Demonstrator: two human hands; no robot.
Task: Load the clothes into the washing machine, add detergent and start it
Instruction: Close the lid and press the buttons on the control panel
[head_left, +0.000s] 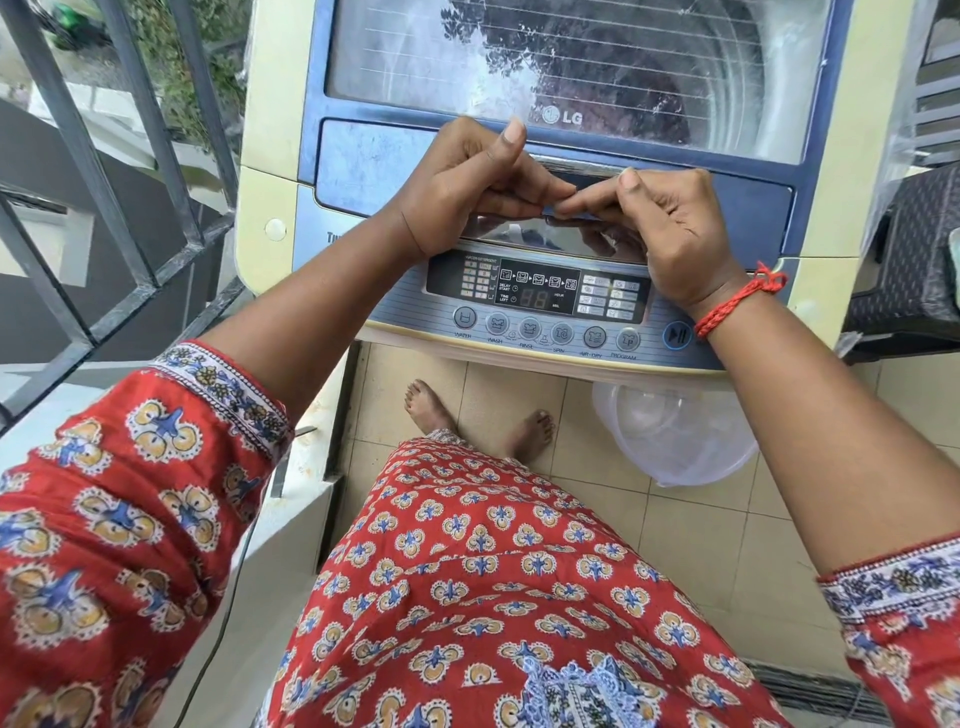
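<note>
Both hands meet at the centre of the frame, just above the control panel. Left hand: fingers curled, thumb raised, fingertips pinching one end of a small dark strip, probably a detergent sachet, though too little shows to be sure. Right hand: fingers curled, thumb up, pinching the other end of the same strip. The fingertips of the two hands touch or nearly touch over it. Red thread bracelet on the right wrist.

The strip's long axis runs left to right across the frame, parallel to the front edge of the lid, held between the two hands, neither one nearer. A tear would pull the hands apart along or across that axis.

Washing machine fills the upper half of the frame. Its glass lid is shut; dark clothes show through it in the drum, so loading looks done. Any detergent must go up-frame from the hands, and the lid would have to open first. Control panel lies directly below the hands, display unlit; start/pause button sits at its right end, beside the right wrist.

Clear plastic tub on the tiled floor, right of the bare feet. Railing at the left.
</note>
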